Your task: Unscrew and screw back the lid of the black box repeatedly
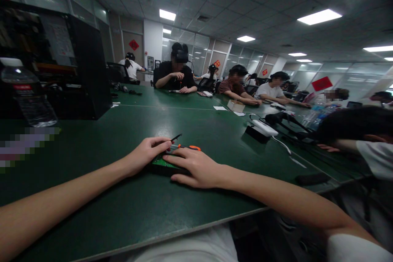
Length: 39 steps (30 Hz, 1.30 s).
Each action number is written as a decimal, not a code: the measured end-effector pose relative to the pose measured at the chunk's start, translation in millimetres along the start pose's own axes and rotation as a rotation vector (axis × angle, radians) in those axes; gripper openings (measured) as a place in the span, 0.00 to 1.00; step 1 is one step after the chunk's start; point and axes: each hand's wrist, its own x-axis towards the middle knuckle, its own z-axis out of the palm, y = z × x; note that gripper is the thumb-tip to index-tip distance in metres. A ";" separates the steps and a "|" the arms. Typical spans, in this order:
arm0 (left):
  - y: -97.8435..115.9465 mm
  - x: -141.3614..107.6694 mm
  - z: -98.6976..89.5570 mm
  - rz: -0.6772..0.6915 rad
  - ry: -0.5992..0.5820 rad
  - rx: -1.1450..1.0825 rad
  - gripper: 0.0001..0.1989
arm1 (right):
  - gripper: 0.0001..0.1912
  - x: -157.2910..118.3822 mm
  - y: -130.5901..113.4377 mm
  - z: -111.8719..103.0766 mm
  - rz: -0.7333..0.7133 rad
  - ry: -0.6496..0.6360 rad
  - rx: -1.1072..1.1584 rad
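Observation:
A green circuit board in a dark casing [166, 166] lies on the green table [123, 208], partly covered by both hands. My left hand [151, 151] is at its left end, thumb and forefinger pinched on a thin black piece [176, 137] that sticks up to the right. Over the right part of the board rests my right hand [196, 167], fingers spread, fingertips on the green surface. Just beyond my right hand lies a screwdriver with an orange and black handle [194, 147], its shaft pointing left.
An open black computer case [89, 65] and a water bottle [29, 94] stand at the left. To the right are a white power strip [264, 127], cables and a black strap. A small box [236, 105] sits farther back. Several people sit around the table.

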 end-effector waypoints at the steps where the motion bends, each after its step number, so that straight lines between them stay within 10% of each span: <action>1: 0.8 -0.2 0.4 -0.003 0.002 -0.001 0.23 | 0.29 -0.2 0.2 -0.6 0.000 -0.006 -0.002; 39: -2.8 -2.2 2.4 0.039 0.009 0.009 0.23 | 0.28 -4.9 5.7 3.3 -0.040 -0.034 -0.040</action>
